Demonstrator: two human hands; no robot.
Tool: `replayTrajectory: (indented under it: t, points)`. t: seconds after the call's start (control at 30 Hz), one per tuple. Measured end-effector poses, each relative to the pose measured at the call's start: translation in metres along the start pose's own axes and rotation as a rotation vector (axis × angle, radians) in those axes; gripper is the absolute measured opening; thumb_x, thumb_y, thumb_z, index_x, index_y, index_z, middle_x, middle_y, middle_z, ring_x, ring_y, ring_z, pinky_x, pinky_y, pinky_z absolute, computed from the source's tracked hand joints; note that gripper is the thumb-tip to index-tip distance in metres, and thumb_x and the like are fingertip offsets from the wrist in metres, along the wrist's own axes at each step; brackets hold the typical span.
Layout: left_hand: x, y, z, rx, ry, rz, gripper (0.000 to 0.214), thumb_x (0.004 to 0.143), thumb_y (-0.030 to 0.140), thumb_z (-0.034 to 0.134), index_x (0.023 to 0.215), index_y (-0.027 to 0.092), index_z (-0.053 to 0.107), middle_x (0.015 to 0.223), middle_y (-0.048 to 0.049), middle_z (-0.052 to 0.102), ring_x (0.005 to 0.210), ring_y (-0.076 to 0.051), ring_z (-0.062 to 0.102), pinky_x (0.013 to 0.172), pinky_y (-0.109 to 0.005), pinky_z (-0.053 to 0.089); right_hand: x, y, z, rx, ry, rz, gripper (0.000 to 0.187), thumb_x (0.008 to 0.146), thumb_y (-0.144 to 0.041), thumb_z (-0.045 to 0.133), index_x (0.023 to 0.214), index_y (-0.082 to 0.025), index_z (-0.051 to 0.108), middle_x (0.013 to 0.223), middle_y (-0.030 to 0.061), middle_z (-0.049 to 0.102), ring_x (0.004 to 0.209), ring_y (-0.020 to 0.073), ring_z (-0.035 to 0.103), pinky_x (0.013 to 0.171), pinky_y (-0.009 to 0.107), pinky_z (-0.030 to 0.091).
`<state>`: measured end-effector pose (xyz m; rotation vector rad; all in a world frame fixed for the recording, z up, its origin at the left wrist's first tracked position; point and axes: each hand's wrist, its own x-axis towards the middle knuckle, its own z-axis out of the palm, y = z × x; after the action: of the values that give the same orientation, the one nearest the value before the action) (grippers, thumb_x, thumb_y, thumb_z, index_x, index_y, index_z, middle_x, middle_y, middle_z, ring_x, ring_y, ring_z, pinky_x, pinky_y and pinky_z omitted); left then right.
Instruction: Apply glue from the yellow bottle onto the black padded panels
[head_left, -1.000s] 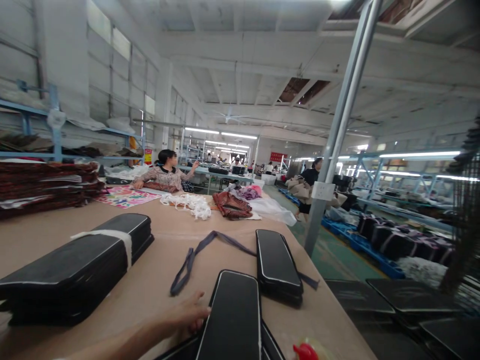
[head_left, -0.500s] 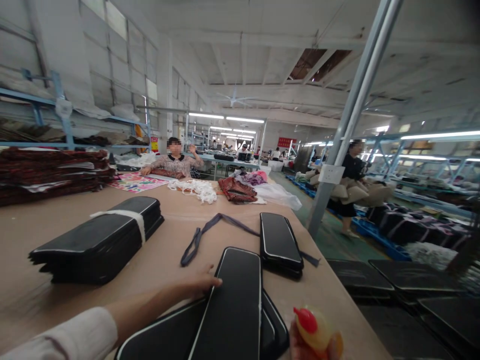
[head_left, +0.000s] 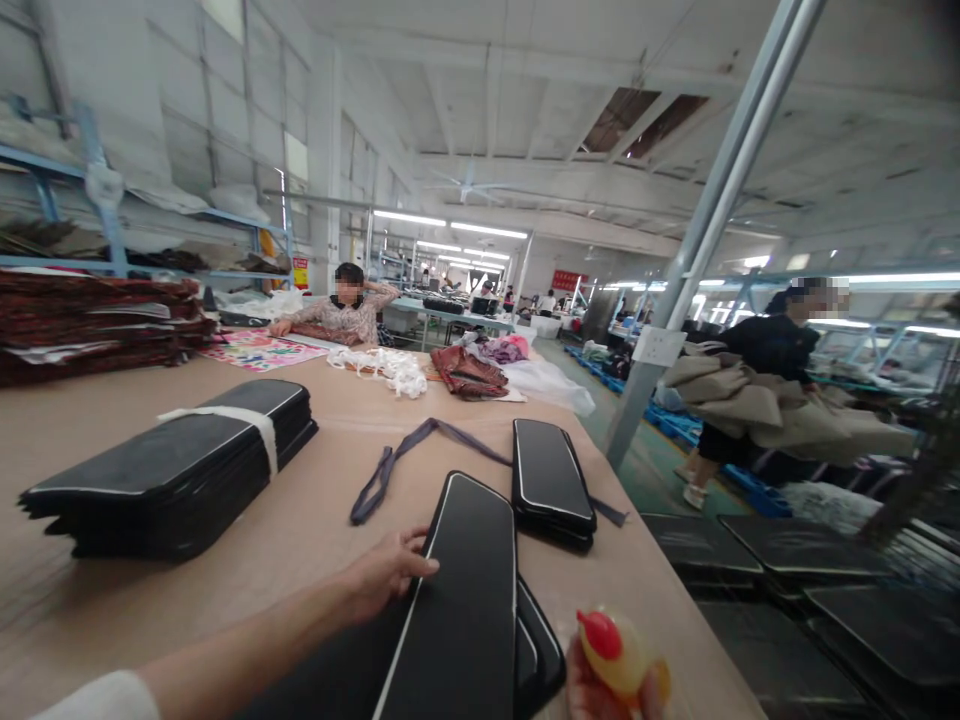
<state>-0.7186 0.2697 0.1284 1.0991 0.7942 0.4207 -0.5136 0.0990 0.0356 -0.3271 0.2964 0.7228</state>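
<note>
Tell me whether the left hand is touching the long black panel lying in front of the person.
Touching. The head view shows the left hand with its fingers resting against the left edge of the long black panel, no gap visible between them.

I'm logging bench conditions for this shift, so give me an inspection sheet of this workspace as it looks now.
Surface: tan table, wide and long.
Job's things: long black panel with white piping on top of other panels; yellow bottle with red cap.
Clutter: strapped panel stack, small panel stack, purple strap, white strips, red-brown fabric, clear plastic bag.
Hands: left hand rests on the panel's edge; right hand holds the bottle.
Cables: nothing seen.
Surroundings: seated person at the far end; person carrying cloth; steel post.
</note>
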Motion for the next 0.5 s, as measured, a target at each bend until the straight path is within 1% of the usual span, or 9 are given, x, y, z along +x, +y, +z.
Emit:
replayTrajectory:
  t: [0.07,0.1,0.17,0.23,0.3,0.4,0.47,0.5]
  points:
    - [-0.011,-0.002,0.008,-0.076,-0.091,-0.021,0.097,0.049,0.01,0.063,0.135,0.018,0.016,0.125,-0.0114,0.045,0.099,-0.023,0.054,0.074,-0.031,0.046,-0.003,0.0,0.004,-0.015,0.029,-0.016,0.042,0.072,-0.038,0.063,0.109,-0.022,0.053,0.107,0.004,0.059,0.101,0.0206,0.053,0.071,0.035,0.053]
    - [-0.015,-0.005,0.011,-0.083,-0.116,-0.038,0.101,0.049,0.008,0.061,0.136,0.022,0.012,0.125,-0.0105,0.045,0.096,-0.023,0.056,0.074,-0.032,0.047,-0.005,0.0,0.006,-0.029,0.036,-0.031,0.041,0.072,-0.038,0.062,0.109,-0.022,0.052,0.109,0.0044,0.058,0.102,0.0208,0.052,0.072,0.035,0.053]
    - [-0.021,-0.012,0.014,-0.064,-0.115,-0.067,0.103,0.05,0.005,0.056,0.137,0.028,0.006,0.123,-0.0083,0.047,0.086,-0.022,0.06,0.069,-0.033,0.048,-0.01,0.002,0.012,-0.061,0.033,-0.063,0.04,0.073,-0.037,0.061,0.11,-0.022,0.052,0.113,0.0043,0.055,0.105,0.0206,0.05,0.073,0.035,0.052]
    - [-0.025,-0.017,0.015,-0.04,-0.088,-0.086,0.1,0.052,0.006,0.052,0.137,0.031,0.005,0.118,-0.0069,0.051,0.077,-0.021,0.061,0.064,-0.034,0.048,-0.016,0.004,0.017,-0.088,0.016,-0.094,0.04,0.073,-0.036,0.061,0.109,-0.022,0.052,0.115,0.0039,0.054,0.106,0.0199,0.049,0.076,0.034,0.051]
    - [-0.032,-0.017,0.011,-0.059,-0.087,-0.091,0.097,0.054,0.009,0.049,0.137,0.031,0.005,0.111,-0.0063,0.056,0.075,-0.021,0.062,0.065,-0.035,0.048,-0.023,0.002,0.022,-0.114,0.006,-0.125,0.041,0.072,-0.036,0.062,0.109,-0.022,0.052,0.116,0.0033,0.053,0.106,0.0195,0.049,0.076,0.033,0.051]
    - [-0.048,-0.007,-0.001,-0.131,-0.146,-0.103,0.096,0.056,0.012,0.048,0.138,0.03,0.001,0.104,-0.0058,0.06,0.077,-0.023,0.062,0.07,-0.038,0.048,-0.041,-0.007,0.034,-0.171,-0.002,-0.194,0.04,0.073,-0.035,0.061,0.111,-0.023,0.052,0.12,0.0014,0.051,0.107,0.0186,0.048,0.075,0.032,0.051]
    - [-0.06,0.001,-0.011,-0.164,-0.189,-0.106,0.098,0.056,0.014,0.048,0.138,0.03,-0.002,0.105,-0.0054,0.06,0.079,-0.024,0.063,0.072,-0.039,0.048,-0.057,-0.017,0.047,-0.252,-0.051,-0.277,0.042,0.074,-0.037,0.06,0.112,-0.024,0.051,0.122,-0.0003,0.049,0.109,0.0178,0.046,0.079,0.031,0.049]
    - [-0.065,0.004,-0.015,-0.176,-0.211,-0.106,0.098,0.056,0.015,0.049,0.138,0.031,-0.002,0.107,-0.0052,0.059,0.079,-0.024,0.063,0.072,-0.039,0.048,-0.065,-0.021,0.054,-0.298,-0.084,-0.325,0.043,0.073,-0.038,0.06,0.113,-0.024,0.051,0.123,-0.0006,0.049,0.111,0.0176,0.045,0.084,0.031,0.047]
